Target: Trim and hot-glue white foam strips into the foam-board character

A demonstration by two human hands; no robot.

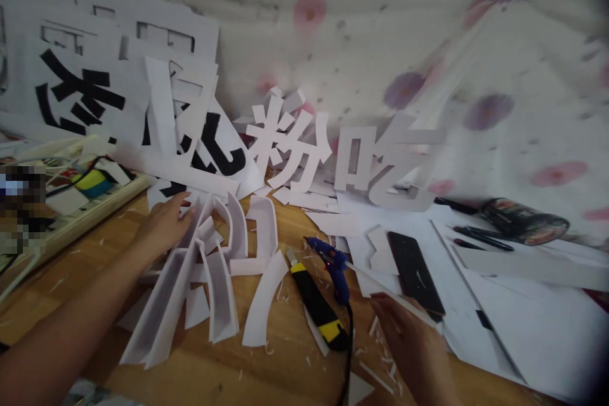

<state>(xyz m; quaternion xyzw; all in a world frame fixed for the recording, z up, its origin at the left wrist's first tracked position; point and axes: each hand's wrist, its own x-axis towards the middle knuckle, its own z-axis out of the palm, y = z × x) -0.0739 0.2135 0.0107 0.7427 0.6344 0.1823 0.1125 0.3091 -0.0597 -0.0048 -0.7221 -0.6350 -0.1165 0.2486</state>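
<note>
My left hand (166, 225) is at the upper end of a hollow white board letter (164, 311), its fingers closed around the edge. The letter's raised walls face up, and part of it is hidden by the hand. A blue glue gun (335, 263) with a small red light is on the table. A long pale glue stick (380, 285) sticks out of its back. My right hand (413, 342) is at the outer part of this stick, fingers bent against it. Between the hands lie a black and yellow utility knife (316, 304) and a loose curved white piece (265, 301).
Finished white characters (290, 143) stand at the back, near cut-out sheets (118, 44). A power strip (95, 209) with cables lies left. A black phone (415, 273), pens (480, 238) and white sheets (537, 330) are right. Offcuts litter the wooden table (209, 374).
</note>
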